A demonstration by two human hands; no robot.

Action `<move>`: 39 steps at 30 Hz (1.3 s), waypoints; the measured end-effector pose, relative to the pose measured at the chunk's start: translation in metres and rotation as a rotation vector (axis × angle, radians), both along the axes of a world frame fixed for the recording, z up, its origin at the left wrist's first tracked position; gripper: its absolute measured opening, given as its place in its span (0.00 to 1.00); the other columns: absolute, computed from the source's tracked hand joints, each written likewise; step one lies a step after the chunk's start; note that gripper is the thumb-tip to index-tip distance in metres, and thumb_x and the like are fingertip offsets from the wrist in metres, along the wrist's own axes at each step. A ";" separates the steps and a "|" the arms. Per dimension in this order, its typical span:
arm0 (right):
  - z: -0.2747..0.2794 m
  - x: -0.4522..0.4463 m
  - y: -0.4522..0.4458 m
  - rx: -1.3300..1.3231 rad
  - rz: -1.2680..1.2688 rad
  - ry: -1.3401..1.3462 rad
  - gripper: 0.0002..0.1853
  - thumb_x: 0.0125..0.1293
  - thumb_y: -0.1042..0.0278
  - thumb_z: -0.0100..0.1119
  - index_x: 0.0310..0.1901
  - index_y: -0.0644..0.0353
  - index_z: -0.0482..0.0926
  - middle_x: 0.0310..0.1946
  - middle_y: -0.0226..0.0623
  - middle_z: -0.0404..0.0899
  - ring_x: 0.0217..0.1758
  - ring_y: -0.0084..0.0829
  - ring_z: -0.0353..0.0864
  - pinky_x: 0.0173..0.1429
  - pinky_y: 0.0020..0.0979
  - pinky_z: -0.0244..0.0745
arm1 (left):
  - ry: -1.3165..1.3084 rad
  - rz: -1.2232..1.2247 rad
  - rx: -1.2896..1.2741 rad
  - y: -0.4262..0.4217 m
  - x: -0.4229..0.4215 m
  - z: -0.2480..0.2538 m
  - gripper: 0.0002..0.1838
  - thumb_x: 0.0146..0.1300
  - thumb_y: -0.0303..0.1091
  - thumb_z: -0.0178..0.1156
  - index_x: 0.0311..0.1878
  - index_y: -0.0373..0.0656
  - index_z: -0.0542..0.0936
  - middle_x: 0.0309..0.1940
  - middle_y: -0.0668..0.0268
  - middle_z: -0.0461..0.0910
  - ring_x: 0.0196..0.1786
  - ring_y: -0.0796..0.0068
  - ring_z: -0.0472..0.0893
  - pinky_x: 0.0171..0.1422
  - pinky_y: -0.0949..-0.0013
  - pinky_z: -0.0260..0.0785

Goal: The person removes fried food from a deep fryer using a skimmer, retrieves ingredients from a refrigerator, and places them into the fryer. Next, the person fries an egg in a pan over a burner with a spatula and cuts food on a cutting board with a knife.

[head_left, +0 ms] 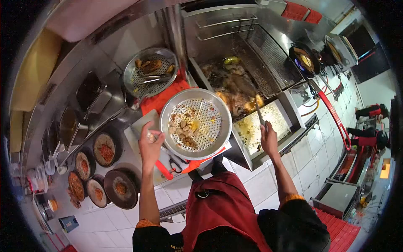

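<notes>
My right hand [268,137] is closed around the handle of a long metal utensil [260,115]. Its far end reaches into the dark, bubbling oil [235,86] of the fryer, next to golden pieces of food [254,102]; the tip's shape is unclear. My left hand [151,147] is beside the left rim of a round perforated metal pan [205,138]. Its fingers are curved, with thumb and index apart, and I cannot tell whether they touch the rim. Small brown fried bits [184,131] lie in that pan.
Behind stands another perforated pan [161,86] with fried pieces and tongs [153,79]. Scissors [175,165] and a red-handled tool [163,169] lie near the counter edge. Several stone mortars [121,197] hold red paste. A wire basket [273,54] hangs over the fryer; a wok [305,59] sits right.
</notes>
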State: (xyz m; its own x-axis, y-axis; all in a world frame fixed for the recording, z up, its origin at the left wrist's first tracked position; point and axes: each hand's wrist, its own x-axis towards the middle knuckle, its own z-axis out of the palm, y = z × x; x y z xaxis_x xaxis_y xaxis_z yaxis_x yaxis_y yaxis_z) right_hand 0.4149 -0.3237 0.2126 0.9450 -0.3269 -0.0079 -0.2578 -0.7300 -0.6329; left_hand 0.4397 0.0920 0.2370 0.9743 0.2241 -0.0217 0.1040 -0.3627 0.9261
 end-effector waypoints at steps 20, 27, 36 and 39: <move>-0.074 0.064 -0.057 1.107 -0.015 0.703 0.18 0.74 0.54 0.43 0.51 0.61 0.69 0.19 0.26 0.63 0.11 0.16 0.56 0.14 0.21 0.53 | 0.039 0.281 0.208 -0.001 -0.113 0.006 0.22 0.62 0.29 0.58 0.60 0.36 0.70 0.33 0.68 0.75 0.39 0.77 0.73 0.49 0.74 0.64; -0.074 0.067 -0.062 0.822 0.172 0.672 0.23 0.73 0.51 0.43 0.55 0.64 0.68 0.16 0.26 0.64 0.10 0.17 0.59 0.13 0.23 0.56 | 0.052 0.272 0.300 -0.005 -0.126 -0.014 0.19 0.62 0.32 0.58 0.56 0.36 0.74 0.33 0.64 0.78 0.38 0.76 0.75 0.48 0.70 0.67; -0.052 0.060 -0.084 1.348 -0.017 0.893 0.18 0.74 0.52 0.41 0.51 0.57 0.71 0.19 0.20 0.59 0.11 0.10 0.51 0.13 0.15 0.47 | -0.129 -0.542 0.608 -0.088 0.000 0.027 0.14 0.60 0.28 0.57 0.48 0.36 0.79 0.48 0.55 0.79 0.48 0.55 0.80 0.50 0.62 0.73; -0.050 0.054 -0.087 1.480 -0.035 0.928 0.16 0.75 0.51 0.38 0.46 0.52 0.71 0.19 0.19 0.62 0.10 0.09 0.53 0.11 0.13 0.52 | -0.205 -0.596 0.529 -0.107 0.025 0.035 0.14 0.60 0.28 0.56 0.49 0.37 0.79 0.49 0.56 0.79 0.47 0.55 0.81 0.50 0.62 0.73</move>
State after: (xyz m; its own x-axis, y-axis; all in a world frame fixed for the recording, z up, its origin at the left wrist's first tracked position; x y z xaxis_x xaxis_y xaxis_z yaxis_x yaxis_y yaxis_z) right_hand 0.4689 -0.4107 0.1625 0.4477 0.4369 -0.7802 -0.8911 0.2903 -0.3488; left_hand 0.4648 -0.0155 0.2716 0.9060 -0.4017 0.1331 -0.3969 -0.6973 0.5969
